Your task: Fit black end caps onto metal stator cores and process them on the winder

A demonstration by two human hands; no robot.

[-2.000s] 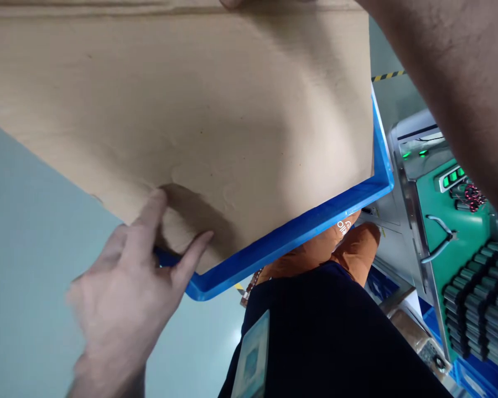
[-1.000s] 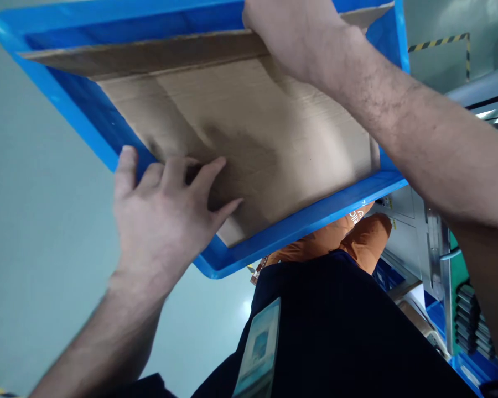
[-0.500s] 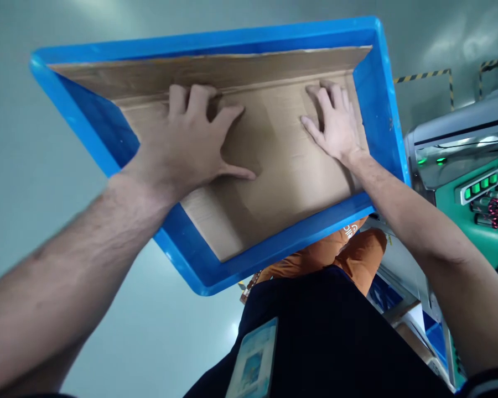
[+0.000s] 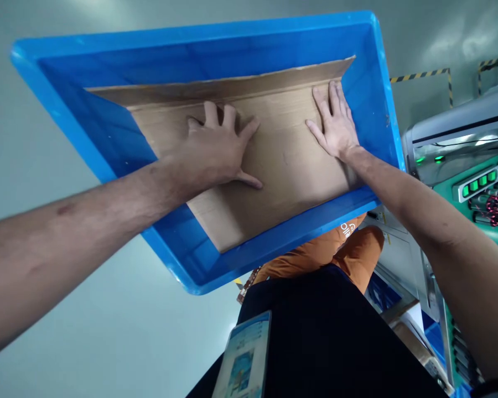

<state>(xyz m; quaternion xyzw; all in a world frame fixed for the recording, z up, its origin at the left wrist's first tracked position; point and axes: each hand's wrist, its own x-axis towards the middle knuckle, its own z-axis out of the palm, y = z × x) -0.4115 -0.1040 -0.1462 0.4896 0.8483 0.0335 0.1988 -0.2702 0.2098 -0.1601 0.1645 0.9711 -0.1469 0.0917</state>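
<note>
A brown cardboard sheet (image 4: 282,160) lies inside a blue plastic bin (image 4: 191,33), with a folded flap standing along the bin's far side. My left hand (image 4: 218,146) rests on the left part of the cardboard, its fingers spread and pointing toward the fold. On the right part, my right hand (image 4: 334,124) lies flat with fingers apart, close to the bin's right wall. Neither hand holds anything.
At the right stands a green and grey machine (image 4: 452,182) with lit green switches and coils of wire. Orange trousers (image 4: 361,254) and a hanging badge (image 4: 244,359) show below the bin. Striped tape (image 4: 423,76) marks the floor.
The cardboard sits lower in the bin, and more of the far blue wall shows above its flap. My left hand has moved slightly right and down; my right hand's fingers are straighter.
</note>
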